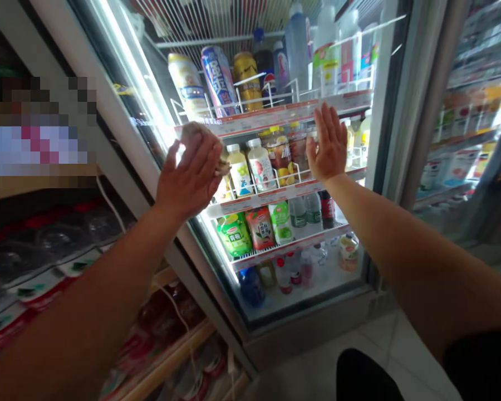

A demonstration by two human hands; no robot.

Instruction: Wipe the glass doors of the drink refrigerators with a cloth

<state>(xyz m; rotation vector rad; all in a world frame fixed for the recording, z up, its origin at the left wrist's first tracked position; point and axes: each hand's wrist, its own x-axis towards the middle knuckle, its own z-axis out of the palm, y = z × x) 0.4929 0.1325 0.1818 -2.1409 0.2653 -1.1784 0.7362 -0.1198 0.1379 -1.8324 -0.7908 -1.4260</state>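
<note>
My left hand (pixel 187 181) holds a crumpled pale cloth (pixel 223 165) under its palm and fingers, up at the left part of a lit drinks fridge's glass door (pixel 284 309). Much of the cloth is hidden behind the hand. Farther right, my right hand (pixel 330 146) is stretched out flat with its fingers up and thumb apart, at the same glass, with nothing in it. Whether the right palm touches the glass, I cannot tell. Behind the glass, between both hands, stand a white-capped bottle (pixel 260 166) and a brown tea bottle (pixel 279 153).
Tall cans (pixel 218 81) and bottles fill the fridge's upper shelf. Green and red drink bottles (pixel 235 234) stand lower. At left is a rack with wooden shelf edges (pixel 171 362) and packed bottles (pixel 37 278). Another drinks fridge (pixel 463 133) stands right. Pale floor tiles (pixel 376 340) lie below.
</note>
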